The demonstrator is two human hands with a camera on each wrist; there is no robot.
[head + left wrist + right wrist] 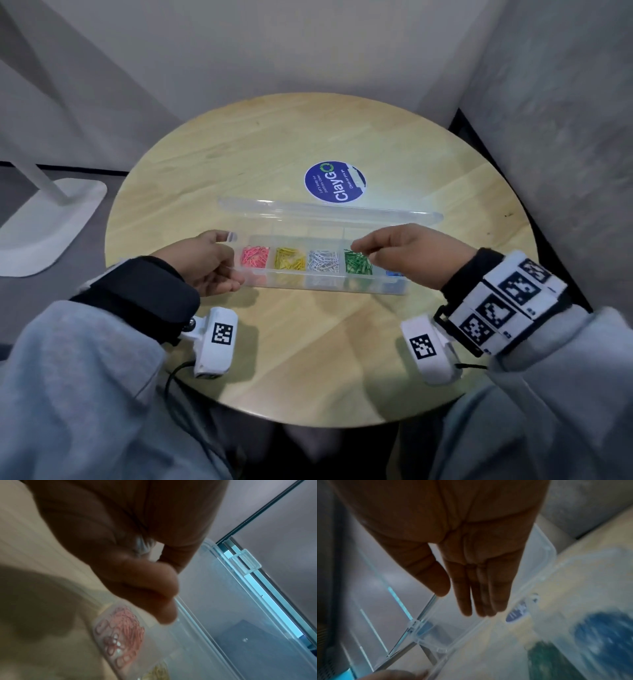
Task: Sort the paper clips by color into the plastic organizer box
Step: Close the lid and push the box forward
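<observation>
A clear plastic organizer box [322,286] lies across the round table. Its lid [308,212] is raised behind the compartments. Left to right these hold pink clips [254,257], yellow clips [290,261], white clips [323,262], green clips [358,263] and blue clips [394,273]. My left hand [212,260] grips the box's left end, thumb at the lid corner and curled fingers [145,588] on the rim above the pink clips [120,632]. My right hand [411,253] hovers over the green and blue compartments, its fingers [479,588] straight and holding nothing, in front of the lid [385,588].
A blue round sticker [335,182] sits on the wooden table [308,342] behind the box. Grey walls stand close at the back and right. A white stand base [51,222] rests on the floor to the left. No loose clips show on the tabletop.
</observation>
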